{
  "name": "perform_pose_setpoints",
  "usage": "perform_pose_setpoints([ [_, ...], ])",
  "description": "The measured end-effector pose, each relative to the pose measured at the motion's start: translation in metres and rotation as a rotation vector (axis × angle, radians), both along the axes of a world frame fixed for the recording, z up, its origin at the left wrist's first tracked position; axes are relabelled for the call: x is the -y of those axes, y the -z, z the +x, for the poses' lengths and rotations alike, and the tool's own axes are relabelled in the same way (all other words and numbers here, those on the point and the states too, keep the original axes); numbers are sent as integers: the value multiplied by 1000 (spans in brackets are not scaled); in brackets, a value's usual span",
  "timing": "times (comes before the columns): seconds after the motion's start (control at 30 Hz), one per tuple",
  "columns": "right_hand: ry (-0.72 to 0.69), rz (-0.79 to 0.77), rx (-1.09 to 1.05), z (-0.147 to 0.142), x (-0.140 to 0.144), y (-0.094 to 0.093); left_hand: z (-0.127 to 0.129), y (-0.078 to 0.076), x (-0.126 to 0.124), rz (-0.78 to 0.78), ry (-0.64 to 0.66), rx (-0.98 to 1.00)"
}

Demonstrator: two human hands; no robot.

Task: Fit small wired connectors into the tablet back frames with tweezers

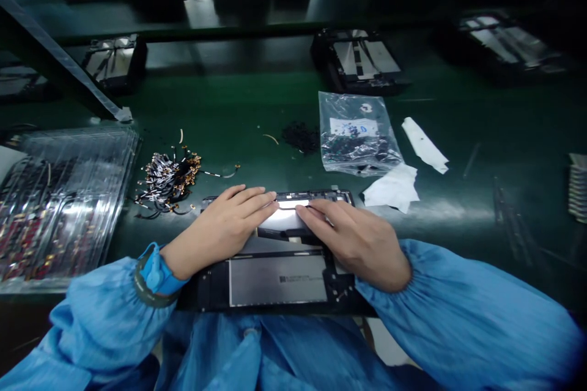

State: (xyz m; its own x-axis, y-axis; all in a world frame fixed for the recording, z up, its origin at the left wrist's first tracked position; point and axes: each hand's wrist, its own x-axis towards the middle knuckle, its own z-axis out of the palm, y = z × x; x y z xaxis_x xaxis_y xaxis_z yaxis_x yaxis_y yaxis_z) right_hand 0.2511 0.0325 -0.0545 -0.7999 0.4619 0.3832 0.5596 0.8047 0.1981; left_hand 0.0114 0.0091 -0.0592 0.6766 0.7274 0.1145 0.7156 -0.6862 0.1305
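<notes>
An opened flat device [275, 278] with a black frame and silvery inner plates lies at the near edge of the green bench. My left hand [220, 229] rests flat on its upper left part, fingers stretched toward the middle. My right hand [358, 241] lies on the upper right part, its fingertips pressing on a thin cable or strip near the bright plate [287, 217]. The fingertips of both hands nearly meet. Neither hand grips anything that I can see. Blue sleeves cover both arms, and a wrist strap [153, 275] sits on the left wrist.
A pile of small flex cables [169, 180] lies left of the device. A stack of clear trays [59, 195] sits at far left. A plastic bag of small black parts [355, 134], loose black bits [300, 136] and white paper scraps [394, 186] lie behind. More opened devices [362, 61] stand farther back.
</notes>
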Motion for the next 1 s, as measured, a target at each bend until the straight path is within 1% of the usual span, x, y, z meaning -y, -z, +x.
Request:
perform_pose_setpoints([
  [0.13, 6, 5, 33, 1, 1, -2, -2, -1, -2, -33, 3, 63],
  [0.23, 29, 17, 64, 9, 3, -3, -5, -6, -3, -115, -20, 139],
  [0.3, 63, 3, 11, 19, 5, -3, -7, -9, -4, -171, -58, 183],
  [0.37, 139, -68, -112, 31, 9, 0, -7, -10, -5, -220, -92, 216],
  [0.43, 269, -171, -266, 42, 15, 4, -6, -9, -7, -248, -140, 228],
  [0.53, 461, -341, -412, 51, 25, 12, -1, -4, -13, -201, -233, 176],
  [0.63, 562, -556, -481, 52, 33, 19, 6, -1, -18, -154, -260, 78],
  [0.73, 661, -806, -565, 51, 37, 21, 6, -5, -22, -181, -325, 60],
  [0.8, 728, -983, -592, 52, 35, 19, 1, -14, -24, -228, -420, 153],
  [0.87, 740, -1133, -631, 55, 32, 16, -7, -25, -26, -306, -567, 306],
  [0.97, 698, -1317, -737, 57, 29, 10, -17, -41, -28, -527, -825, 561],
  [1.0, 698, -1384, -770, 56, 29, 8, -18, -46, -28, -609, -870, 634],
])
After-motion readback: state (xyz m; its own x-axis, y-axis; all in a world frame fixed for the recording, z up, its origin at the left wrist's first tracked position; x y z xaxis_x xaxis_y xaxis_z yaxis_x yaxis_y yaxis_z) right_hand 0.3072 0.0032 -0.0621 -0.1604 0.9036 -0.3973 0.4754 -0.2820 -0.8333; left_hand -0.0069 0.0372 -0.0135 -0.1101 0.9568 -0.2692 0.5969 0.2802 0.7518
